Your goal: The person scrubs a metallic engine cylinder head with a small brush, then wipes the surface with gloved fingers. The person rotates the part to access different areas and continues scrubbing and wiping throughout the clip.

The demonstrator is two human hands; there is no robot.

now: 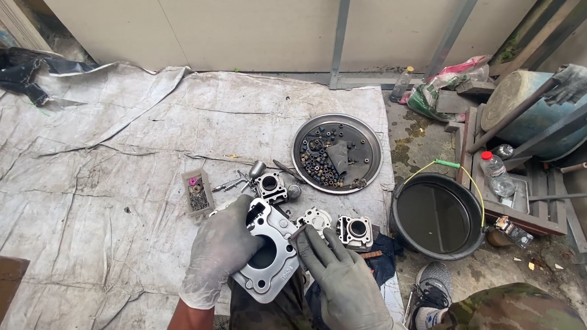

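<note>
While a metal engine cover (pixel 269 253) is being gripped by the gloved left hand (pixel 216 251), a small brown piece (pixel 298 232) is being pinched against it by the right hand (pixel 346 281).
Other parts are being kept close around — two cylinder blocks (pixel 354 231), a round tray (pixel 337 152) of bolts, a small parts box (pixel 197 193) — and a black bucket (pixel 437 215) is standing just beside the sheet (pixel 93 175).

Both hands are gloved in pale grey and sit low in the middle of the view, close together. The left hand (pixel 219 252) curls inward, fingers wrapped round and thumb tucked under, with a bare forearm running down to the lower edge. The right hand (pixel 343 276) lies flatter, back facing up, index finger stretched forward and pinched with the thumb at its tip. A camouflage-clad knee shows lower right.
</note>
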